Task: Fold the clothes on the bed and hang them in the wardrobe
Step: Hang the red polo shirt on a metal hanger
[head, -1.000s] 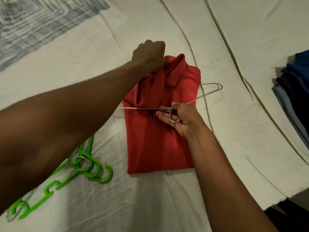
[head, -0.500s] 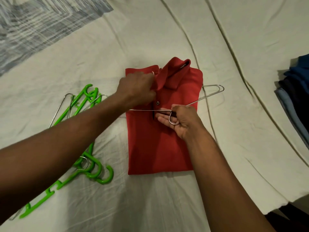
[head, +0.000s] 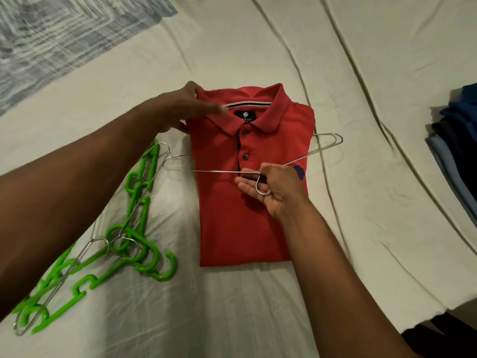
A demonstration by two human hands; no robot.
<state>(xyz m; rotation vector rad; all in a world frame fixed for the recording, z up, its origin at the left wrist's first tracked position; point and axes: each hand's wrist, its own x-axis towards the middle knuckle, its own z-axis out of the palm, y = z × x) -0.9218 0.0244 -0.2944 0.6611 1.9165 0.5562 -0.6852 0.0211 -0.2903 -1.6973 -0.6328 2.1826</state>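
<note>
A folded red polo shirt (head: 240, 223) lies collar-up on the cream bedsheet (head: 258, 319), its collar spread flat with the label showing. My left hand (head: 185, 108) rests on the collar's left side, fingers stretched over the fabric. My right hand (head: 273, 188) grips the hook of a metal wire hanger (head: 214, 171) that lies across the shirt's chest, its arms sticking out on both sides.
Green plastic hangers (head: 139, 202) and several wire hangers (head: 85, 251) lie in a heap left of the shirt. A stack of folded blue and dark clothes (head: 456, 151) sits at the right edge. A grey patterned cloth (head: 64, 34) covers the far left corner.
My left hand moved from the raised collar down to the shirt's left shoulder. The collar now lies flat and open. My right hand kept hold of the hanger's hook.
</note>
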